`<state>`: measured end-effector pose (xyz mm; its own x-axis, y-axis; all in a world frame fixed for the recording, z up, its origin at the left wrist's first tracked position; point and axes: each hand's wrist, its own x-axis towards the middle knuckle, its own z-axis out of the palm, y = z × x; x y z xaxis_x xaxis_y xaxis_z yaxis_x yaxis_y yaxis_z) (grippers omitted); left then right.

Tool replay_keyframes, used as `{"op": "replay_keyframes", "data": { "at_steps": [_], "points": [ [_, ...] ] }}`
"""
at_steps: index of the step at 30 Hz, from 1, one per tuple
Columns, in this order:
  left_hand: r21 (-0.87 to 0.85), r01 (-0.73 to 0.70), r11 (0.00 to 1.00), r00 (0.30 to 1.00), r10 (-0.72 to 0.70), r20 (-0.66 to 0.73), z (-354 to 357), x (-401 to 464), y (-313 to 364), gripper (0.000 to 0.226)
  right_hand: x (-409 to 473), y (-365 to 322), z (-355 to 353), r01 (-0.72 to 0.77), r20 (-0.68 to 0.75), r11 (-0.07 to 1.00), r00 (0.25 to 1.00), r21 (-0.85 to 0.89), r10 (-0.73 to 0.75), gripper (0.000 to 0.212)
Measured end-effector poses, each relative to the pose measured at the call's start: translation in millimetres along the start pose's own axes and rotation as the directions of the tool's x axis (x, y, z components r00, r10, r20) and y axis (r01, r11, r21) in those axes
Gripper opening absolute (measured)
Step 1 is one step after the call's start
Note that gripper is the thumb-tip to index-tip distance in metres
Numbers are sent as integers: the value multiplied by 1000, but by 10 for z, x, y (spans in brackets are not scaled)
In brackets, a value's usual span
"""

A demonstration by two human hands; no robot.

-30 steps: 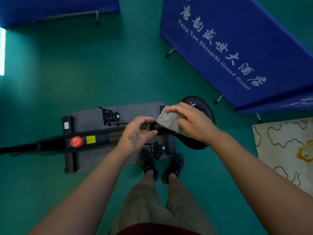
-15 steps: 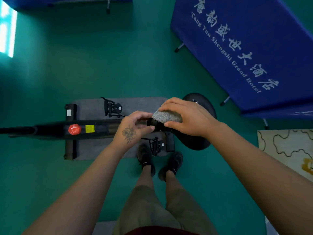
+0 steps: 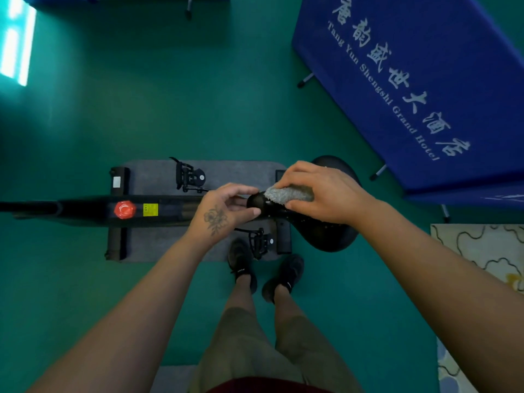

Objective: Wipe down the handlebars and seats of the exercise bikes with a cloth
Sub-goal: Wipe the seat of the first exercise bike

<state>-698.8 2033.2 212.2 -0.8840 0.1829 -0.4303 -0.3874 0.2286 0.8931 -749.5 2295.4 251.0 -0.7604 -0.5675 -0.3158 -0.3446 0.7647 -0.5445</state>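
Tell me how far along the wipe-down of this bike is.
Nothing shows as finished. In hand: the right hand presses the grey cloth on the narrow front of the black seat, while the left hand steadies the seat's nose. Left: the wide rear of the seat and the handlebars, which lie out of view.

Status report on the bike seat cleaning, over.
Right hand presses grey fluffy cloth on black padded bike seat. Left hand holds the seat nose. Nothing in the way.
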Motion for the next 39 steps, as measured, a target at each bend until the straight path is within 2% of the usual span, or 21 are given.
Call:
{"op": "replay_keyframes", "data": {
  "at_steps": [8,18,22,30,35,39],
  "points": [
    [-9,23,1000,1000,-23,8,-15,27,12,39,176,-260,136,24,-67,999,997,39,-22,28],
    [12,66,998,998,-65,-7,-1,21,71,37,-71,34,15,-35,-64,999,997,15,36,26],
    [-2,65,998,998,-65,-15,17,6,70,37,-11,-100,110,-4,-120,999,993,35,8,24],
    [2,65,998,998,-65,-15,12,2,66,38,-2,-106,153,38,-122,996,992,79,-28,25],
    [-9,87,996,996,-87,-19,5,0,59,39,-200,122,98,-5,-121,999,993,38,9,27],
    [-14,78,997,997,-78,-23,26,-13,77,39,-229,113,152,-4,-180,1000,984,2,4,25]
  ]
}}
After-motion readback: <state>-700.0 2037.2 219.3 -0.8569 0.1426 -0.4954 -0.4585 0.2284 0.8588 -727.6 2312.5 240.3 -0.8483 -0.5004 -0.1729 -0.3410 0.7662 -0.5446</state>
